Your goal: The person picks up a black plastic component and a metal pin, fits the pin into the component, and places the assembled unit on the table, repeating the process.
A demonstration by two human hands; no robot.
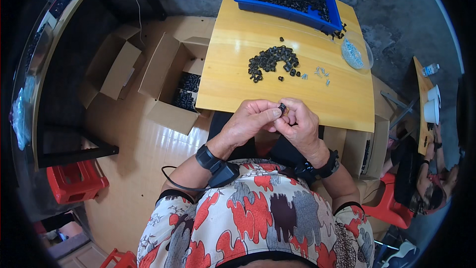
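Note:
My left hand [251,122] and my right hand [302,128] meet just over the near edge of the yellow table [233,89]. Thumbs and fingers of both are closed round a small black plastic part [282,107], mostly hidden by the fingertips. Farther in on the tabletop lies a loose pile of small black plastic knobs [271,62], with a few strays around it. Several small silvery metal pins or screws [321,73] are scattered to the right of the pile.
A blue bin [287,12] full of black parts stands at the table's far edge. Right of it is a clear bowl [366,59] of small metal pieces. Cardboard boxes [161,69] sit on the floor at left. Another person [429,183] sits at far right; a red stool [77,181] stands left.

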